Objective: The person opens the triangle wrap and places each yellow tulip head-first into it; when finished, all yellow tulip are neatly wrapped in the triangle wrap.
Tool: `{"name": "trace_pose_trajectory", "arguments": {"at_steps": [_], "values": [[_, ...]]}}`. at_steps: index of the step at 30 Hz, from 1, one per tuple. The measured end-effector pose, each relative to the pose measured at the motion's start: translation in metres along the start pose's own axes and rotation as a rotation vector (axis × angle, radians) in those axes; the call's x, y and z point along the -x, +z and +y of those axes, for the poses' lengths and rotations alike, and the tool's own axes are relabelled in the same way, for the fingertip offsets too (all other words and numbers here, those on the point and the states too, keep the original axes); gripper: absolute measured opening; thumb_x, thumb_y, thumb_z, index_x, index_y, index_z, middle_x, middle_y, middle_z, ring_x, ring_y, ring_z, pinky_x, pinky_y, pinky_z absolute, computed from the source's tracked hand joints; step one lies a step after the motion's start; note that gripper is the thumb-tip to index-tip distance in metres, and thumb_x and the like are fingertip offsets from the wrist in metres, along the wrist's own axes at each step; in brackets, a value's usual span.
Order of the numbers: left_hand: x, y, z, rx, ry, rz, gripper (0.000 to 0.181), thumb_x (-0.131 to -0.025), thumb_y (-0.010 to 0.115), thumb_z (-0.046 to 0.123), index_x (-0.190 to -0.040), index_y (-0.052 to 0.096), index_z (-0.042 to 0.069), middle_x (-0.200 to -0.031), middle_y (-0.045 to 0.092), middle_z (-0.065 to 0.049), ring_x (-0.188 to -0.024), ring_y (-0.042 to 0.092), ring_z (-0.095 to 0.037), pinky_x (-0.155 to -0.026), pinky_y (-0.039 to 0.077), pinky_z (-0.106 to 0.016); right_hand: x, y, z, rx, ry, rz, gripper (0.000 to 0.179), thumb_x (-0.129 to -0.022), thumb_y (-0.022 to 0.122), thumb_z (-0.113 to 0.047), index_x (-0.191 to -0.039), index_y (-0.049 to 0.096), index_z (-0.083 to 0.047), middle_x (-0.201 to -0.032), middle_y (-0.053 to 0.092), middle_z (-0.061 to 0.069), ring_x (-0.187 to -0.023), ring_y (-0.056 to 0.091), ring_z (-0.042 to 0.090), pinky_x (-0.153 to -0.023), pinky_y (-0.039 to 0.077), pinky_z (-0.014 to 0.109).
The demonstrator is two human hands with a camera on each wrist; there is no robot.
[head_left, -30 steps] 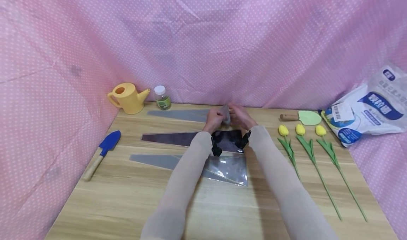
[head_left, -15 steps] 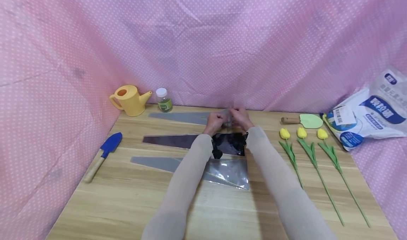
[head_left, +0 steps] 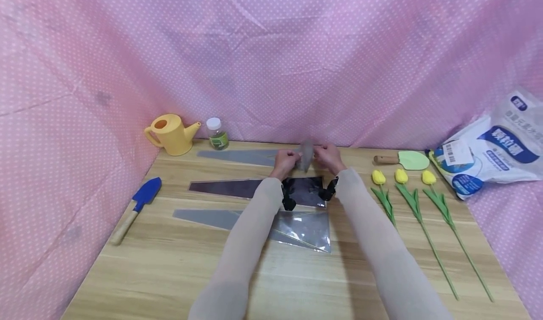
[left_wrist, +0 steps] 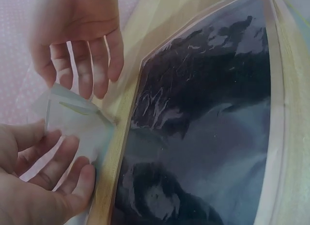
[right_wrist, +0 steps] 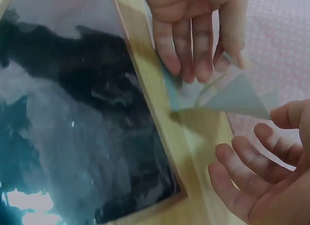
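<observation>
A grey, see-through plastic flower sleeve (head_left: 306, 156) lies at the table's back, its wide mouth lifted and standing up. My left hand (head_left: 286, 160) pinches one edge of that mouth between thumb and forefinger. Across from it, my right hand (head_left: 330, 157) holds a corner of the film at its thumb tip, other fingers loosely bent; the right wrist view shows this corner (right_wrist: 249, 99) stretched to a point. Nearer me lie a dark flower sleeve (head_left: 229, 186), partly under the wrists, and another grey one (head_left: 303, 225), partly under the left forearm.
A yellow watering can (head_left: 171, 135) and a white-capped jar (head_left: 218, 135) stand back left, with a blue trowel (head_left: 146, 191) in front. At right lie a green trowel (head_left: 413, 160), three yellow tulips (head_left: 400, 176) and a white printed bag (head_left: 492, 150). A pink dotted cloth (head_left: 271, 65) hangs behind.
My hands came together at the sleeve's mouth, then the right hand drew away to the right. The mouth now stands taller between them. The other things keep their places.
</observation>
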State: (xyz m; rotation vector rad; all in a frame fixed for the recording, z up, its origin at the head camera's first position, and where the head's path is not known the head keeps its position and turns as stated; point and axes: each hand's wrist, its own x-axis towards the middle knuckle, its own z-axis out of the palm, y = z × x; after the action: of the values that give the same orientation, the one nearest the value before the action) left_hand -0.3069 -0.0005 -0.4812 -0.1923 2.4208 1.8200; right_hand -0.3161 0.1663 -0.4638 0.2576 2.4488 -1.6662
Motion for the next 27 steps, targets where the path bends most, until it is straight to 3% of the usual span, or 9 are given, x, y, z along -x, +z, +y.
{"name": "trace_pose_trajectory", "arguments": {"at_steps": [4, 8, 12, 16, 27], "values": [[-0.004, 0.002, 0.003, -0.08, 0.005, -0.013, 0.018, -0.093, 0.066, 0.014, -0.087, 0.077, 0.002, -0.096, 0.076, -0.011, -0.079, 0.061, -0.019, -0.07, 0.048, -0.028, -0.001, -0.006, 0.006, -0.019, 0.001, 0.004, 0.027, -0.093, 0.057, -0.018, -0.098, 0.064, 0.007, -0.072, 0.062, 0.0, -0.063, 0.06, 0.012, -0.06, 0.056, 0.028], [-0.007, 0.006, 0.006, -0.178, 0.024, 0.009, 0.017, -0.088, 0.063, 0.009, -0.078, 0.076, 0.007, -0.086, 0.075, -0.006, -0.08, 0.065, -0.02, -0.073, 0.053, -0.03, -0.002, -0.01, 0.011, -0.02, -0.01, -0.009, 0.026, -0.091, 0.059, -0.012, -0.1, 0.065, 0.011, -0.065, 0.06, -0.002, -0.057, 0.055, 0.008, -0.055, 0.053, 0.022], [-0.004, 0.011, 0.01, -0.252, -0.02, 0.049, 0.017, -0.087, 0.062, 0.007, -0.085, 0.08, 0.006, -0.094, 0.078, -0.008, -0.092, 0.07, -0.024, -0.079, 0.056, -0.031, -0.001, -0.014, 0.015, 0.042, -0.008, -0.013, 0.023, -0.092, 0.06, -0.01, -0.104, 0.066, 0.009, -0.073, 0.064, 0.001, -0.061, 0.057, 0.006, -0.055, 0.051, 0.018], [-0.001, 0.015, 0.01, -0.301, -0.059, 0.109, 0.017, -0.085, 0.066, 0.01, -0.091, 0.081, 0.01, -0.1, 0.078, -0.006, -0.096, 0.071, -0.023, -0.074, 0.054, -0.029, 0.0, -0.014, 0.017, 0.112, -0.015, -0.004, 0.026, -0.094, 0.061, -0.012, -0.108, 0.067, 0.008, -0.08, 0.067, 0.003, -0.064, 0.058, 0.005, -0.057, 0.051, 0.017], [-0.002, 0.021, 0.007, -0.254, -0.074, 0.117, 0.013, -0.086, 0.068, 0.014, -0.081, 0.08, 0.01, -0.087, 0.078, -0.007, -0.084, 0.069, -0.023, -0.069, 0.049, -0.03, 0.005, -0.012, 0.012, 0.089, -0.005, -0.008, 0.034, -0.097, 0.059, -0.021, -0.117, 0.067, 0.005, -0.104, 0.069, 0.021, -0.078, 0.064, 0.017, -0.065, 0.056, 0.025]]}}
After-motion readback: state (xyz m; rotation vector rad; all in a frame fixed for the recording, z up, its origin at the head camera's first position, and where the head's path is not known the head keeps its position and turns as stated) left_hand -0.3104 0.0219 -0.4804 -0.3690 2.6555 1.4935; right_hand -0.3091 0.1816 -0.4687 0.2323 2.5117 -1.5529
